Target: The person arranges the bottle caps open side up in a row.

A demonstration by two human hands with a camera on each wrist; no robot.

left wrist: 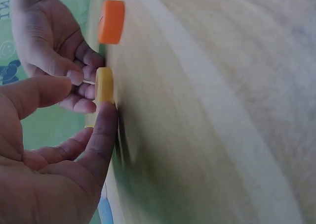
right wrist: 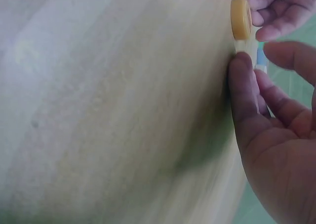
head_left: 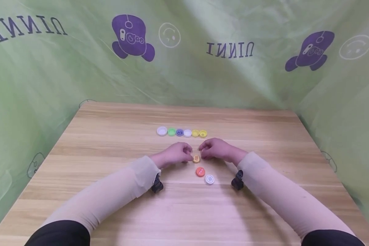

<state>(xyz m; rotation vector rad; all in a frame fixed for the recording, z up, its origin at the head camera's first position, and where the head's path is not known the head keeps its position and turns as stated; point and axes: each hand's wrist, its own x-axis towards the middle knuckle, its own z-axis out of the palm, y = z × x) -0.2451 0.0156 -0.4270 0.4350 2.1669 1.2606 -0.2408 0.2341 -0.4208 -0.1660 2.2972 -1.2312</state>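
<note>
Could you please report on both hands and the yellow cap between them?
Left hand at the yellow cap, right hand just clear; neither gripping. Cap flat on table. Nothing blocking it; orange cap on near side.

- In the head view we look forward and down over the tabletop point(head_left: 249, 121), from above its near side, wide enough to take in the far edge, both far corners and the curtain point(head_left: 184, 78) behind.
- In the left wrist view we look low and close across the tabletop toward its right edge, past the left hand point(head_left: 175, 153) to the right hand point(head_left: 219, 149); the surface stands sideways, filling our right.
- In the right wrist view, just as low and close, we face the left edge, with the surface filling our left.
- All three views share both hands, the yellow cap point(head_left: 196, 159) between them and the orange cap point(head_left: 200, 172).
</note>
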